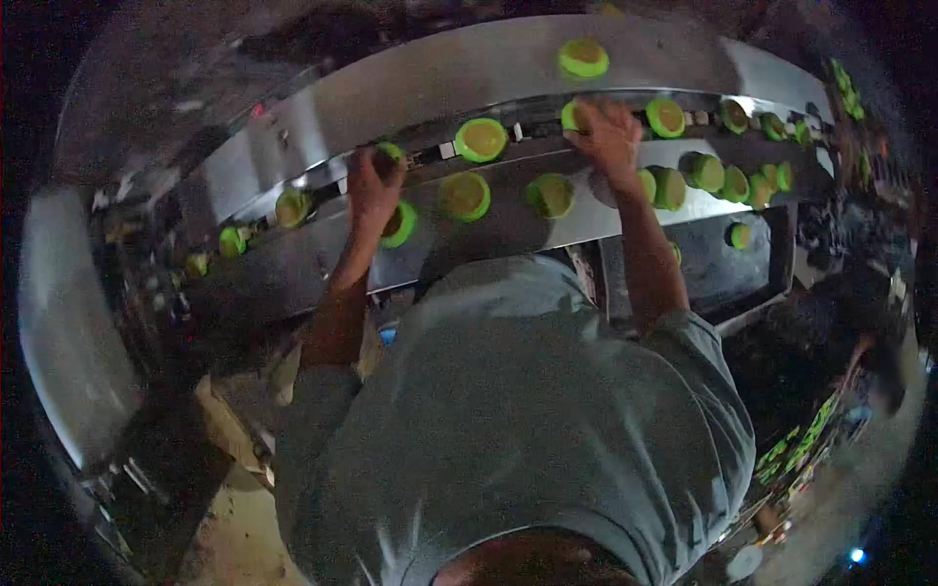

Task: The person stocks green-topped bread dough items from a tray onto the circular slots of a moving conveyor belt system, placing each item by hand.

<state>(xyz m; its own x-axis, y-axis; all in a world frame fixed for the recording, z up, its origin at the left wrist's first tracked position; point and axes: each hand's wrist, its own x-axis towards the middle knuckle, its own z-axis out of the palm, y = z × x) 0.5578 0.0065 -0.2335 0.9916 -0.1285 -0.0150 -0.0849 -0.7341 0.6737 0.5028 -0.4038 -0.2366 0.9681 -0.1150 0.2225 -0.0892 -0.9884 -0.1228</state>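
In the head view, my left hand [374, 190] is closed around a bright green round piece [391, 150], mostly hidden by the fingers, at the slot between two metal surfaces. My right hand [610, 139] reaches to the same slot farther right, its fingers curled against another green round piece with a tan face [573, 117]. Between my hands, a similar green-rimmed piece [481, 141] sits in the row. Nearer to me on the metal ledge [513, 230] lie a green piece [464, 196], one more [551, 195], and one beside my left wrist [399, 226].
A single green piece [583, 59] lies on the far metal surface [440, 73]. Several more crowd the ledge's right end, around a green piece [707, 173]. Below them, a dark tray [703, 278] with a raised rim holds a green piece [740, 235]. The row continues left past another piece [292, 207].
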